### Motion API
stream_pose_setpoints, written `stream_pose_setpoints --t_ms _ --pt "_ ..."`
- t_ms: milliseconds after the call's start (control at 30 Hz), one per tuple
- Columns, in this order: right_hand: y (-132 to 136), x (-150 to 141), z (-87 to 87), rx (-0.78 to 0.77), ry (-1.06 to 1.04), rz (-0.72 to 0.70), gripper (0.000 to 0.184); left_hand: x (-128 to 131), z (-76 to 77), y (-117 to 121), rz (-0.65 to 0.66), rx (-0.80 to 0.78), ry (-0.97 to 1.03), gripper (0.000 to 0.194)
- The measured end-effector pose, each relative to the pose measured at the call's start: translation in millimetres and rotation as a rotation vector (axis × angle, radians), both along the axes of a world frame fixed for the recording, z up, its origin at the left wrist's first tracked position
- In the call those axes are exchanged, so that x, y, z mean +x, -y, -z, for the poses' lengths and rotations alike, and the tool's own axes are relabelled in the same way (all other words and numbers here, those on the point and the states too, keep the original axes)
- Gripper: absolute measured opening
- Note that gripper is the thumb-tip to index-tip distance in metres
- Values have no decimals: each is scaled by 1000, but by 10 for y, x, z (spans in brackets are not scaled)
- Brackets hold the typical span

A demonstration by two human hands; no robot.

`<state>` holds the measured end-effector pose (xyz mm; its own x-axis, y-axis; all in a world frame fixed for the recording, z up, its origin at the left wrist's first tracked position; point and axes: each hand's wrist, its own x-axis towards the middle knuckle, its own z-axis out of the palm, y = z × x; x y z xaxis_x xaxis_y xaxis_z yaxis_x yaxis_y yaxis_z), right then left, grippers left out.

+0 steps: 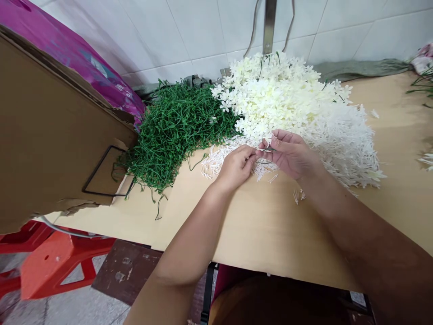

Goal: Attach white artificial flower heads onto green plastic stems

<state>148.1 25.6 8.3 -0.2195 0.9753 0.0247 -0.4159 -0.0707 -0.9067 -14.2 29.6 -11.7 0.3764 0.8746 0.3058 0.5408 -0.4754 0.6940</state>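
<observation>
My left hand [237, 167] is closed, its thumb and fingers pinching a thin green plastic stem [267, 149]. My right hand [292, 153] meets it at the fingertips, closed on the same stem. A small white petal shape shows at the right fingertips, but its exact join to the stem is hidden. Just behind my hands rises a heap of white artificial flower heads [277, 97]. To the left lies a tangled pile of green stems [182, 122]. Thin white plastic stamens [348, 140] are heaped at the right, and more of them [216, 158] lie scattered beside my left hand.
A cardboard box [57, 122] stands at the table's left, with a black wire frame [98, 171] by it. A tiled wall [203, 31] backs the table [257, 225]. Red plastic stools [50, 262] are on the floor at left. More green stems [422, 88] lie far right.
</observation>
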Motion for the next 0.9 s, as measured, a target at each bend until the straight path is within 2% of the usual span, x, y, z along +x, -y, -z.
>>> stream_pose_setpoints --t_ms 167,267,367,500,567,733,900 --pt "-15 49 -35 3 27 72 26 30 53 -75 -72 -302 427 6" --pt "-17 51 -34 -18 30 101 25 37 71 -103 -62 -400 559 8" --pt "-1 17 -20 -33 42 61 30 52 69 -87 -9 -465 562 5" --pt "13 -27 4 -26 49 12 38 67 51 -45 90 -451 497 29" --pt "10 -29 13 -33 49 -15 38 65 49 -37 102 -425 486 34" --pt "-12 18 15 -44 84 -31 38 39 51 -42 67 -404 493 27" --pt "-28 50 3 4 219 7 39 10 -42 -8 53 -518 551 21"
